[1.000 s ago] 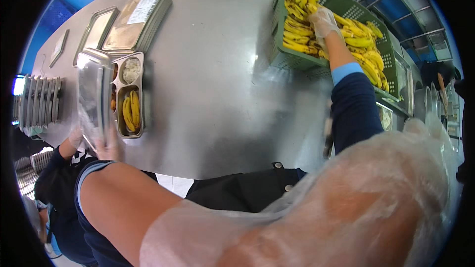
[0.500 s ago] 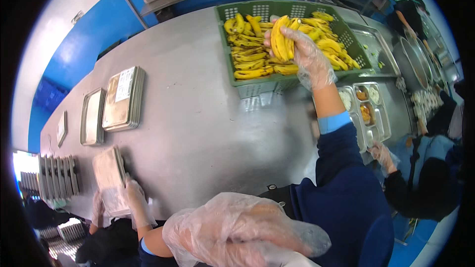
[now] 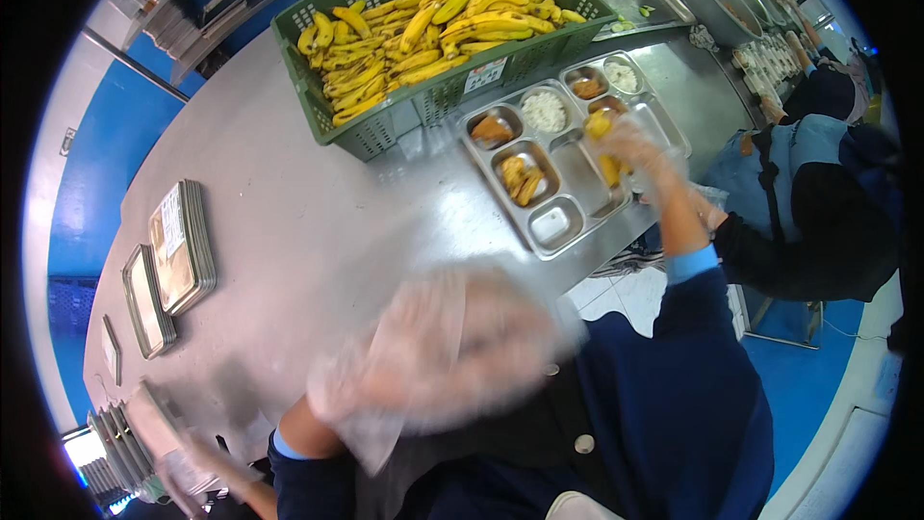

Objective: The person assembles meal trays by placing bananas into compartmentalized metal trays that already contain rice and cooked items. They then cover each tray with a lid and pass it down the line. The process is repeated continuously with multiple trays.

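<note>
My gloved right hand [image 3: 640,149] is over two metal compartment trays, closed around yellow bananas [image 3: 611,170] that partly show past the fingers. Beneath and beside it, the nearer compartment tray [image 3: 583,173] carries white rice [image 3: 545,111], a browned piece of food and yellow-brown pieces. The farther tray [image 3: 664,122] also holds rice and browned food, partly hidden by my hand. My left hand [image 3: 452,347], in a loose clear glove, hovers before my body, its fingers smeared by motion.
A green crate [image 3: 366,140] of bananas stands at the far side of the metal table. Stacked metal trays [image 3: 181,250] lie at left, near another person's gloved hands [image 3: 207,462]. A co-worker's arm [image 3: 770,255] reaches in from the right, beside the compartment trays. A large metal bowl [image 3: 717,5] stands far right.
My right hand has brought the bananas from above the crate down to the compartment trays. The view has turned rightward, and the nearer tray now shows fully. My left hand has shifted upward in view.
</note>
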A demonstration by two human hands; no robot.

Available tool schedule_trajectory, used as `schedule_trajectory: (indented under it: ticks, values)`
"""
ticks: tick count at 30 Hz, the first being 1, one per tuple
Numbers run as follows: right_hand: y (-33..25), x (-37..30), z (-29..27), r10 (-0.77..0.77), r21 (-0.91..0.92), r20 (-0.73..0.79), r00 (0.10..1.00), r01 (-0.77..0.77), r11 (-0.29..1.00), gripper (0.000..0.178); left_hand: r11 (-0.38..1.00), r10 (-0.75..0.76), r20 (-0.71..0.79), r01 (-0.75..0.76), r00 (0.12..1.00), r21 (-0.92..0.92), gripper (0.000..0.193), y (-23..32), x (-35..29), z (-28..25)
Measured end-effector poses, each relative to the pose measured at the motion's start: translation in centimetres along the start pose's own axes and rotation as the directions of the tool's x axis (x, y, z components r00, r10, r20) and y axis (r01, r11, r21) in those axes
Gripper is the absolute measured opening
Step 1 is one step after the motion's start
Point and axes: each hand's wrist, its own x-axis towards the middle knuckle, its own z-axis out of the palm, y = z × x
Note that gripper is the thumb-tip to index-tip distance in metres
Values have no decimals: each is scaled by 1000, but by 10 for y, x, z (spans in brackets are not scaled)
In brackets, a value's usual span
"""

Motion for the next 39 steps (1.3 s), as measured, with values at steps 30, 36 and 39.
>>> schedule_trajectory:
  ticks: [30,36,39]
  values:
    - [-270,160,-52,-962,-393,-141,233,879,270,33,821,-536,-673,500,510,-275,75,-278,-238,140]
    - [-345,301,-4,-170,-758,442,881,468,455,19,846,-474,-792,448,385,-289,83,-292,-251,158]
    - [-340,317,-35,-351,-410,134,927,374,832,34,817,-574,-746,297,338,-495,89,-295,-251,166]
